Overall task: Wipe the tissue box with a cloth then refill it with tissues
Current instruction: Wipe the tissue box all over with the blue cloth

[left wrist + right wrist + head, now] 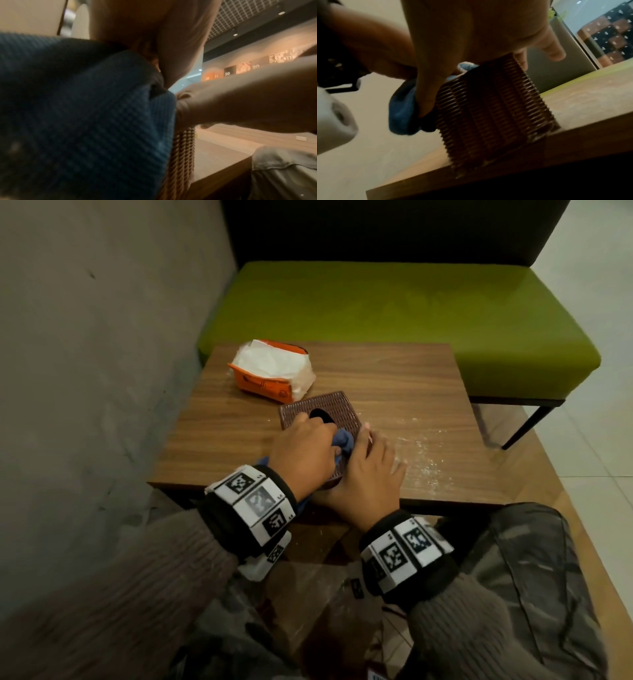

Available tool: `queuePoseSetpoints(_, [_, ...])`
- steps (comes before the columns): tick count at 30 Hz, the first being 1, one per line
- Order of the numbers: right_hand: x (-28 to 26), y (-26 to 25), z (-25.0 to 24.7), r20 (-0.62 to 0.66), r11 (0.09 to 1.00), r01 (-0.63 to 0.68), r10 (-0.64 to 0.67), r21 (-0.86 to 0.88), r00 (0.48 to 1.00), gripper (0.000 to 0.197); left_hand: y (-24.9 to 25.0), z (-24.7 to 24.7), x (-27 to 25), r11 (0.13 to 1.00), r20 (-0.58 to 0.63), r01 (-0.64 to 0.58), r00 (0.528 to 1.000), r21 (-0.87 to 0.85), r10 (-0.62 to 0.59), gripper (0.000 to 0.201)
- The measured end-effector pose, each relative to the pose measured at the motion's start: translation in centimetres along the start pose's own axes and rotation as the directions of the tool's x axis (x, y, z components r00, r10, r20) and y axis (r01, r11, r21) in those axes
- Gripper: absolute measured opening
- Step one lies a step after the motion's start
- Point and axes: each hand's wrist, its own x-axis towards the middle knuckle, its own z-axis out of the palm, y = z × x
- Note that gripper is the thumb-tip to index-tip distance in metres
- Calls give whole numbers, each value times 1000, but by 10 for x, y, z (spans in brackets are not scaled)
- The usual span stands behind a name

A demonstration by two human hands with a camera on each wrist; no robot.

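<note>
Wooden table [394, 378] near green bench [394, 306]: left hand [301, 453] clutches blue cloth [344, 444] on tissue box [337, 410]; right hand [368, 477] grasps box.

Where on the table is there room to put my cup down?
Bare wood on the table lies behind the tissue box, right of the tissue pack. The right edge is free but dusty. The near middle is crowded with the left hand, right hand and cloth.
</note>
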Motion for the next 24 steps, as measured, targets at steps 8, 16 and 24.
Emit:
queuePoseSetpoints(8, [6, 14, -2, 39, 994, 105, -106, 12, 994, 139, -33, -19, 10, 947, 185, -283, 933, -155, 309, 19])
queuePoseSetpoints(16, [19, 28, -13, 134, 971, 238, -232, -33, 963, 138, -54, -35, 32, 922, 335, -368, 859, -124, 388, 19])
queuePoseSetpoints(24, [15, 29, -13, 135, 971, 234, -227, -40, 964, 137, -55, -28, 21, 908, 235, -407, 877, -98, 419, 18])
